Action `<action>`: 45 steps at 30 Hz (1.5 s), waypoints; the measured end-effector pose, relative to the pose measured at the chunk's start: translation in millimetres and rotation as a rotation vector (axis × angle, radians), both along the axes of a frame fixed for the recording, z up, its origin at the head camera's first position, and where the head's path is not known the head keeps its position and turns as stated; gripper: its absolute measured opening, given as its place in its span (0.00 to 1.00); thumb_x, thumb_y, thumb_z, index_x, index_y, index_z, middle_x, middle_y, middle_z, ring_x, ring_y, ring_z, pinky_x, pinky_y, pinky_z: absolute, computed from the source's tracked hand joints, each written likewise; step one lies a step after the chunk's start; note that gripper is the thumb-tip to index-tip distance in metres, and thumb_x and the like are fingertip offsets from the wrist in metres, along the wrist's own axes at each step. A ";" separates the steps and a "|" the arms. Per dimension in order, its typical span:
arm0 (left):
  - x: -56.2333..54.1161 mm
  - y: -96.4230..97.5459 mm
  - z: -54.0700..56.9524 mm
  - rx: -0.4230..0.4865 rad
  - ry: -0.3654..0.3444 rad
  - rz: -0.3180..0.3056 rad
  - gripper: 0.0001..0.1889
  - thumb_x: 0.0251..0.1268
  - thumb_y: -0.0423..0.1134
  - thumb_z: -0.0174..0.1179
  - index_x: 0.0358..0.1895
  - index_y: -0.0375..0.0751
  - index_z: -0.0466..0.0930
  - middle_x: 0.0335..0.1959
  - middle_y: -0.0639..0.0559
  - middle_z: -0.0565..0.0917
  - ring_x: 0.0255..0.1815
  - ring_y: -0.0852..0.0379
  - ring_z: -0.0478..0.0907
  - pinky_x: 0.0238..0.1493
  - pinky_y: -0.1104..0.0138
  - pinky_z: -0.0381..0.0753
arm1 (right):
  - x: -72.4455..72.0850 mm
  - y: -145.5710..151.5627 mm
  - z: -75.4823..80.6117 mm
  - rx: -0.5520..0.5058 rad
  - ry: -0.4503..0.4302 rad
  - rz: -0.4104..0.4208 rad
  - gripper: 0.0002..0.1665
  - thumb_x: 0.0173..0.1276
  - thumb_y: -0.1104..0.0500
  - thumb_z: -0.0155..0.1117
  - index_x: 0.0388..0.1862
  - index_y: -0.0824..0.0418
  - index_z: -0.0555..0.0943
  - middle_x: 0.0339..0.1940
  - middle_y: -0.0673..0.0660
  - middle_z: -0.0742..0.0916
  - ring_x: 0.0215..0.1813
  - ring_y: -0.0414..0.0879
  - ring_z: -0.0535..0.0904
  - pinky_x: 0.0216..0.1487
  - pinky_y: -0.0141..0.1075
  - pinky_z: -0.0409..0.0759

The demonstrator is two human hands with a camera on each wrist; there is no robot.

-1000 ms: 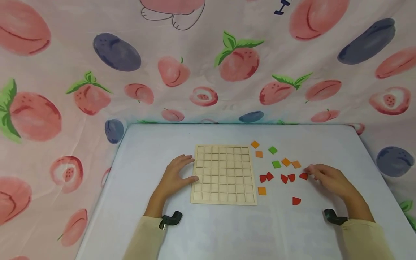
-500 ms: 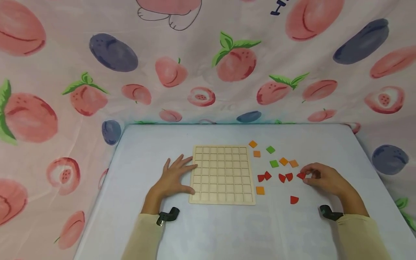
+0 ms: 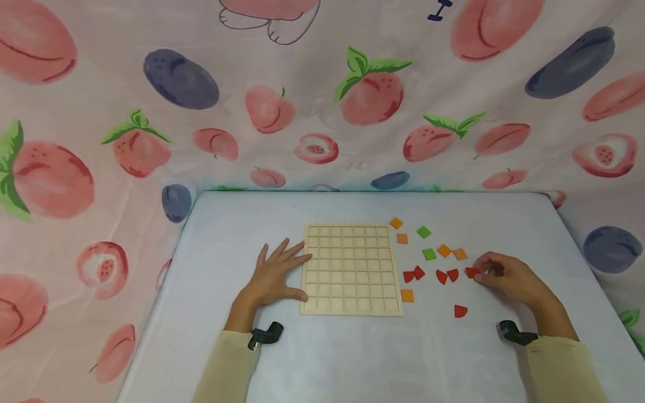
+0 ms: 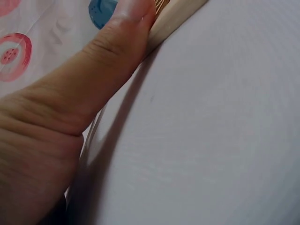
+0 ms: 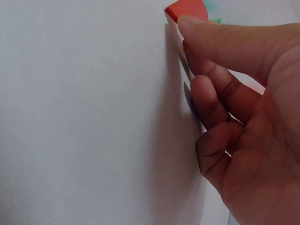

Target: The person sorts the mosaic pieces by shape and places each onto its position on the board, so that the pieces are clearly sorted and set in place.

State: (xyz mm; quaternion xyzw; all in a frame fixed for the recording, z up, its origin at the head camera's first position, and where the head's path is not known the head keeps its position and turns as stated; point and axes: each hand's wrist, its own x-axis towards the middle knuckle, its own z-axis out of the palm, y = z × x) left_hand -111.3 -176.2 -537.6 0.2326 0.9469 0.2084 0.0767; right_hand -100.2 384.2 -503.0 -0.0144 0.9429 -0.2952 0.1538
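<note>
A pale wooden board (image 3: 351,270) with a grid of square recesses lies flat on the table. My left hand (image 3: 272,274) has its fingers spread along the board's left edge, with thumb and fingertips on the rim. In the left wrist view, the thumb (image 4: 93,70) presses against the wooden edge. My right hand (image 3: 509,277) pinches a red quarter-round piece (image 5: 190,9) between thumb and forefinger, close over the table. Its other fingers are curled under. Left of this hand lie more red quarter-round pieces (image 3: 453,275), some in touching pairs.
Several orange squares (image 3: 407,295) and two green squares (image 3: 429,254) are scattered right of the board. One red piece (image 3: 461,311) lies apart, nearer the front. A fruit-print cloth (image 3: 322,101) hangs behind the white table (image 3: 353,364) and along its sides.
My left fingers have spread and the thumb has slid nearer along the board's edge. The board's near side has shifted slightly right. My right thumb has come round onto the red piece.
</note>
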 end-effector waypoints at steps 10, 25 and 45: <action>2.0 4.6 2.8 -0.020 -0.008 0.020 0.62 0.39 0.76 0.71 0.81 0.57 0.58 0.84 0.62 0.54 0.87 0.48 0.41 0.77 0.35 0.30 | 2.8 -5.9 6.9 -0.080 0.016 -0.030 0.23 0.72 0.43 0.67 0.56 0.57 0.82 0.49 0.58 0.87 0.48 0.40 0.77 0.46 0.24 0.75; 2.7 1.4 -0.4 0.017 0.001 0.033 0.57 0.48 0.75 0.67 0.81 0.55 0.58 0.83 0.64 0.55 0.86 0.49 0.42 0.77 0.36 0.29 | -10.1 -47.5 11.3 -0.318 -0.027 -0.074 0.25 0.75 0.43 0.63 0.62 0.56 0.80 0.57 0.58 0.87 0.50 0.38 0.82 0.50 0.25 0.78; 1.2 1.3 -0.3 0.029 0.005 0.023 0.56 0.48 0.74 0.67 0.81 0.55 0.59 0.83 0.64 0.56 0.86 0.48 0.43 0.77 0.35 0.30 | -38.6 -143.2 8.7 -0.507 -0.070 -0.058 0.24 0.67 0.48 0.73 0.57 0.59 0.83 0.50 0.57 0.90 0.48 0.45 0.87 0.45 0.34 0.83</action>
